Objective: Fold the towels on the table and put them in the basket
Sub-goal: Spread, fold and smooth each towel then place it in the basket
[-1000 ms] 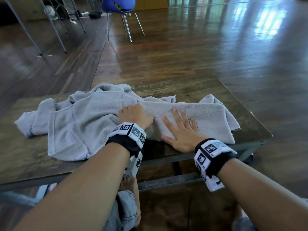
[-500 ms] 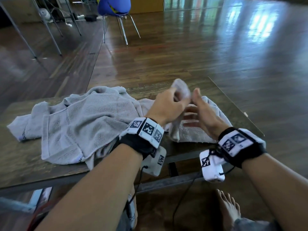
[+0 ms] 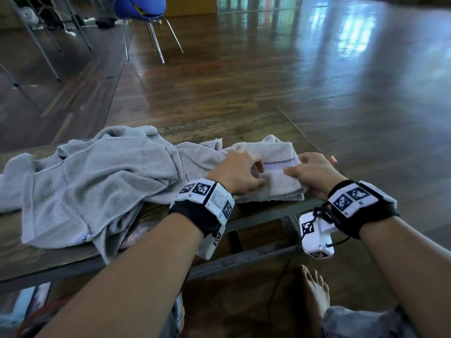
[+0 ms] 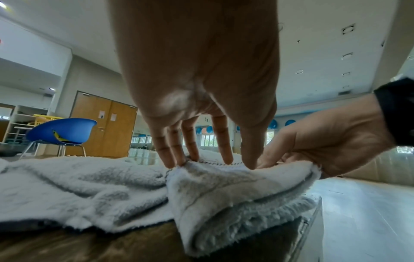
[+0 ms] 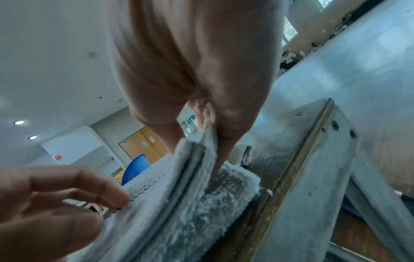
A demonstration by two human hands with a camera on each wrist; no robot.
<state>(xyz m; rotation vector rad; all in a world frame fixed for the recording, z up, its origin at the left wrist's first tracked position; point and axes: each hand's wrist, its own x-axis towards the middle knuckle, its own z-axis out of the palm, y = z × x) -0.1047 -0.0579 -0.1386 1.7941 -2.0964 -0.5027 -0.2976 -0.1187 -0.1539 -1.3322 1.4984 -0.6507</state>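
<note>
A small grey folded towel (image 3: pixel 275 152) with a checkered stripe lies at the right front corner of the wooden table (image 3: pixel 48 259). My left hand (image 3: pixel 240 172) presses its straight fingertips down on the towel's top (image 4: pixel 224 195). My right hand (image 3: pixel 312 172) pinches the layered right edge of that towel (image 5: pixel 190 195) between thumb and fingers (image 5: pixel 201 124). A bigger crumpled grey towel (image 3: pixel 97 176) sprawls over the table's left half, and one flap of it hangs over the front edge.
The table's right edge (image 3: pixel 314 152) runs just beside the folded towel. A blue chair (image 3: pixel 139 8) and metal legs (image 3: pixel 36 40) stand on the wooden floor behind. A bare foot (image 3: pixel 314 289) and a cable show under the table.
A second ago both hands lay flat on the spread towel. They then lifted its end, and now it lies folded over into a narrower stack at the right corner.
</note>
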